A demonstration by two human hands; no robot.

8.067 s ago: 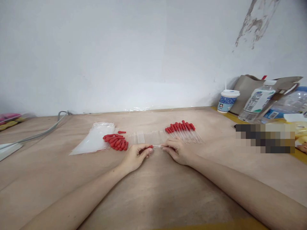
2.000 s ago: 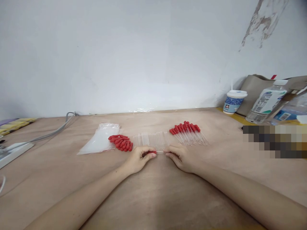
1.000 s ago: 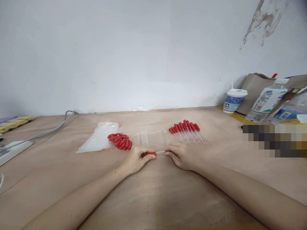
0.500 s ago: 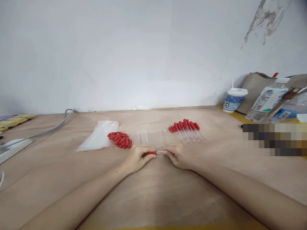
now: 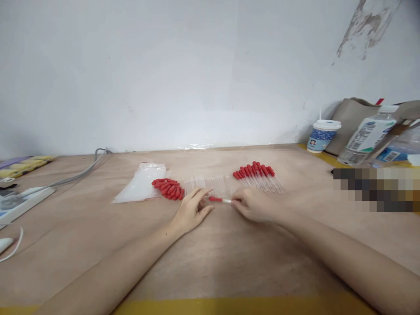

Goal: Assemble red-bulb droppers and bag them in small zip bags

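My right hand (image 5: 251, 204) pinches the clear tube of a dropper (image 5: 215, 199), whose red rubber bulb points left. Fingers apart, my left hand (image 5: 193, 211) rests just left of that bulb and holds nothing. Beyond my hands lies a row of clear glass tubes (image 5: 216, 185). A heap of loose red rubber bulbs (image 5: 169, 189) sits left of the row. To its right, several droppers with red bulbs (image 5: 256, 170) lie side by side, tubes toward me.
A clear plastic bag (image 5: 139, 183) lies behind the loose bulbs. On the left are a power strip (image 5: 31, 202) and a grey cable (image 5: 75, 176). A paper cup (image 5: 323, 135), a water bottle (image 5: 367, 138) and a grey bag (image 5: 344, 116) stand at the right back.
My left hand has let go of the red bulb and opened. My right hand has moved slightly right and away from me with the dropper.
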